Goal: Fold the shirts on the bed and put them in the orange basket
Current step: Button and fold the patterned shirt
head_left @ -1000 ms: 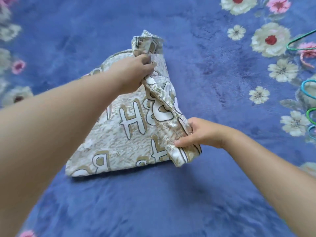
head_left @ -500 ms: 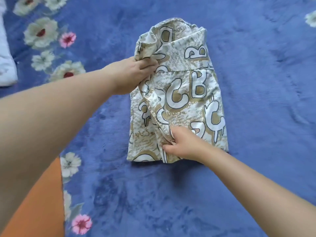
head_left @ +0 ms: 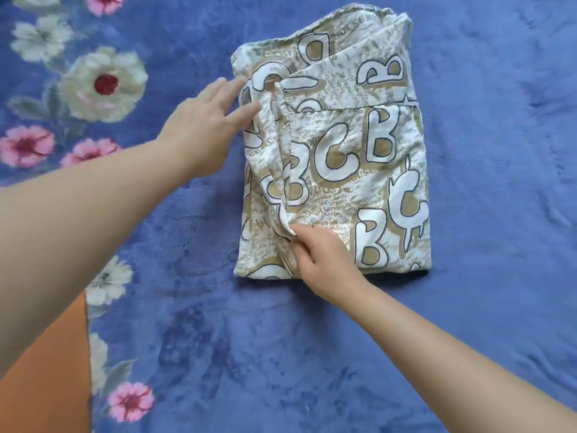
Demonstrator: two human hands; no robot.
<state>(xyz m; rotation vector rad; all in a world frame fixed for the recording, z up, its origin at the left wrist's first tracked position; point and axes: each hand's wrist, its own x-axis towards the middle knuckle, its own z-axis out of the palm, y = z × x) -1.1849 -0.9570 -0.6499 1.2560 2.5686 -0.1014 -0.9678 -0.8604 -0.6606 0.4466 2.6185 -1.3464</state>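
Observation:
A cream and tan shirt [head_left: 352, 157] printed with big white letters lies folded into a rough rectangle on the blue floral bedspread [head_left: 312, 354]. My left hand [head_left: 203, 126] hovers at the shirt's upper left edge, fingers straight and spread, fingertips at the cloth. My right hand [head_left: 324, 260] lies on the lower middle of the shirt and pinches the folded edge between thumb and fingers. An orange surface [head_left: 43, 376], possibly the basket, shows at the bottom left corner, partly behind my left forearm.
The bedspread carries cream and pink flowers [head_left: 103, 85] along its left side. Plain blue cover stretches to the right of and below the shirt.
My left hand has let go of the shirt's upper fold and opened, drawing slightly left. The right hand still pinches the lower edge. The view has closed in on the shirt.

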